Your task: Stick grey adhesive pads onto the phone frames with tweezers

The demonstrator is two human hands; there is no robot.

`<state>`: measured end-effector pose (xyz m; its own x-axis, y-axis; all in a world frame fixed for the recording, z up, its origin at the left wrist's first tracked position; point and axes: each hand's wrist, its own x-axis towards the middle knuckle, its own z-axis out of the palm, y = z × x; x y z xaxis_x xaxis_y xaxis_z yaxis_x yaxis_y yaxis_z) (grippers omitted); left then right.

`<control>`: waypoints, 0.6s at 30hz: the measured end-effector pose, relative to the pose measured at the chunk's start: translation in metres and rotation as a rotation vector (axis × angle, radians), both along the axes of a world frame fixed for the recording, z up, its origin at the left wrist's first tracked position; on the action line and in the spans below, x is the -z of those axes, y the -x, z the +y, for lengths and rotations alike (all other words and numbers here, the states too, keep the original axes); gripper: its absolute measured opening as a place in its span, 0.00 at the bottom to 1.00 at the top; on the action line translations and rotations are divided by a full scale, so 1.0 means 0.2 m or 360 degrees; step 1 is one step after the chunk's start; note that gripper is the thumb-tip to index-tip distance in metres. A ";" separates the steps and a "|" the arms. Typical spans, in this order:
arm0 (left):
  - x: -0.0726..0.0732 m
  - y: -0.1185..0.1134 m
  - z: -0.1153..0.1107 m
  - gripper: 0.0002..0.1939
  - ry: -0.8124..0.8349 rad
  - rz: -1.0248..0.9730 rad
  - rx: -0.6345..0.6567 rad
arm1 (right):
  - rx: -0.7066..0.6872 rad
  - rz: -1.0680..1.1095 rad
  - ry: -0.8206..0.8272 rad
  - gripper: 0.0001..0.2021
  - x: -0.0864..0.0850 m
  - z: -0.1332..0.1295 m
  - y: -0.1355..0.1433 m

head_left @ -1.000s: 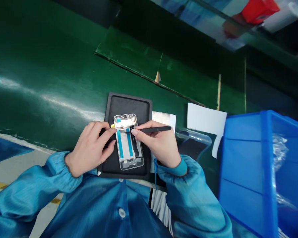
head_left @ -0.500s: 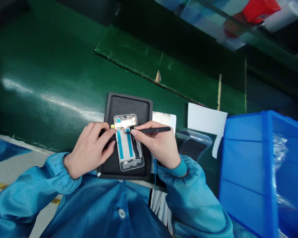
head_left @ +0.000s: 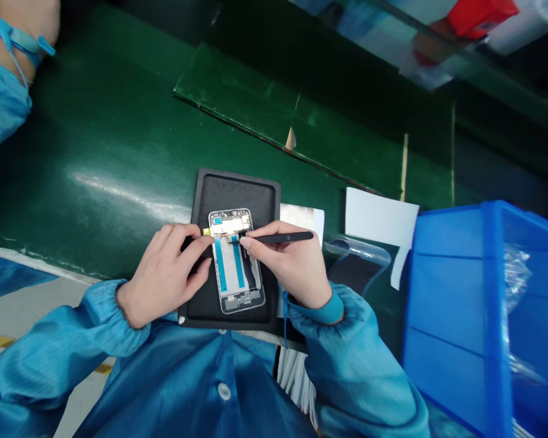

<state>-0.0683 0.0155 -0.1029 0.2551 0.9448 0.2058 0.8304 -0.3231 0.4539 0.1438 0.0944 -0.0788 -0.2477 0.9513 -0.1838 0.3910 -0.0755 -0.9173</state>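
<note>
Working fine parts with tweezers [head_left: 288,237] calls for a braced grip and shallow tip pressure. The opened smartphone [head_left: 229,267] lies inside the black tray [head_left: 240,191], slightly rotated, in the lower centre of the frame, its circuit board [head_left: 231,227] toward the top. The right hand [head_left: 301,267] grips the tweezers between thumb and fingers close to the working end; the tip points left over the phone, just below the board. Actual tip contact cannot be confirmed.

The left hand [head_left: 159,277] is loosely curled, with its index fingertip at the phone's left edge, near the yellow-green tab [head_left: 207,232]. Whether it pinches anything cannot be told. Light sideways bracing there should limit slip without flexing the frame.

A low tool angle appears advisable: a steep or forced tip could scratch the board or snag the black flex cable [head_left: 249,267] beside the right-hand blue strip [head_left: 238,267]. Hold both wrists low near the tray for stability. A co-worker's hand [head_left: 34,21] rests at the upper left, well apart from the tray.
</note>
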 end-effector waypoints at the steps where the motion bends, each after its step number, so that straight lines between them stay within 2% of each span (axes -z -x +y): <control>1: 0.00 0.00 0.00 0.15 -0.0003 0.0002 0.0001 | 0.0003 0.0003 0.0001 0.08 0.00 0.00 0.00; 12: -0.01 0.01 0.01 0.21 -0.0040 0.0191 0.0134 | 0.0005 0.0007 0.0013 0.06 0.00 0.00 0.00; 18: -0.03 0.01 0.01 0.20 -0.0081 0.0359 0.0153 | 0.0000 -0.0020 0.0016 0.08 0.00 0.00 0.01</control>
<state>-0.0698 0.0178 -0.0974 0.3879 0.9039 0.1802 0.8732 -0.4230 0.2419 0.1417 0.0950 -0.0779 -0.2451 0.9494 -0.1962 0.4024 -0.0846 -0.9115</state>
